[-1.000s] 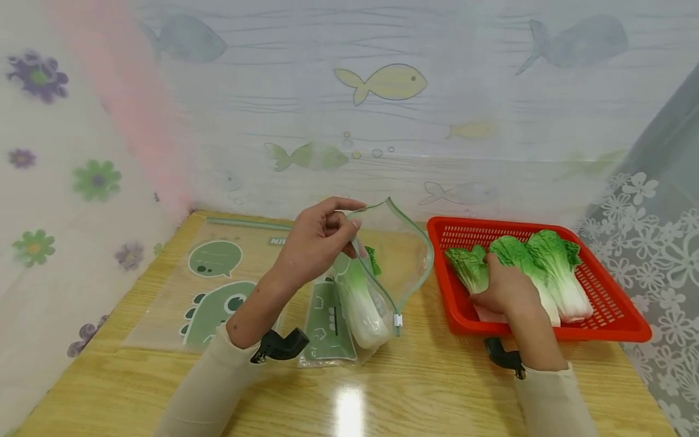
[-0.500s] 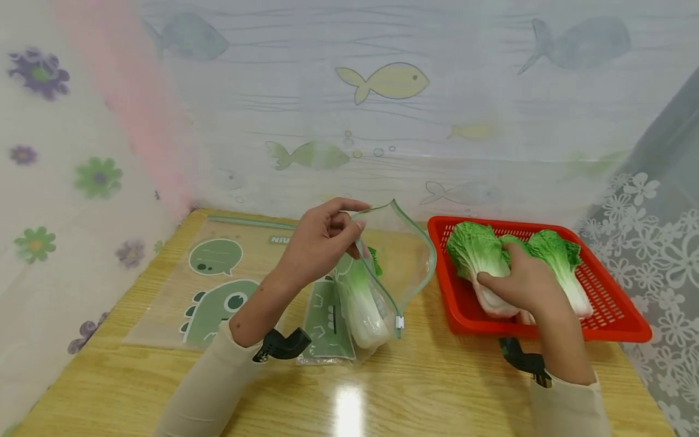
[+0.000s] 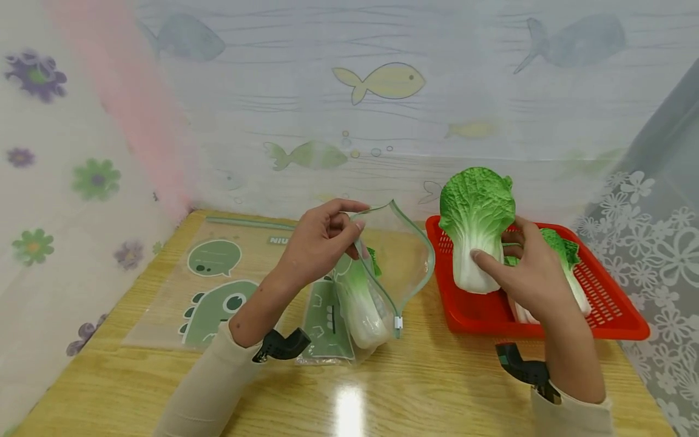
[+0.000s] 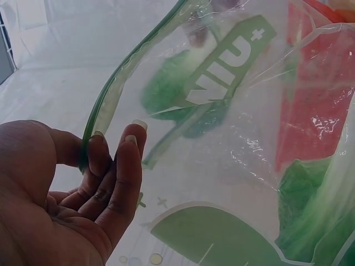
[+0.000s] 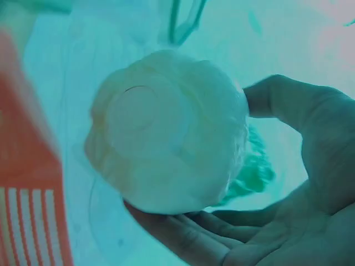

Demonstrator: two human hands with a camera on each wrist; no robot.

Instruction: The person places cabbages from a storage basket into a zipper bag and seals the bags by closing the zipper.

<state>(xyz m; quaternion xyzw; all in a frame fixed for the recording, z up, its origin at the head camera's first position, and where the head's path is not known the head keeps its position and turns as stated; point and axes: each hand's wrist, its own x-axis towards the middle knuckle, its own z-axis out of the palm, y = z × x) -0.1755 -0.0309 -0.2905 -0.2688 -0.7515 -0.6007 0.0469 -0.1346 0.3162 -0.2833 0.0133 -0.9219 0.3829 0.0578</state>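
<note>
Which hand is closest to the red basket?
Right. The right hand is at the red basket, holding a cabbage up over it. The left hand is farther off, to the basket's left, pinching the open bag.

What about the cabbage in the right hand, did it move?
Yes: in the head view, the Chinese cabbage went up, its leaves now reach above the red basket.

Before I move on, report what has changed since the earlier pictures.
The right grip has lifted a cabbage up from the red basket. The left grip still pinches the edge of the open bag; that bag, the bagged cabbage inside it and the flat bag stayed put.
</note>
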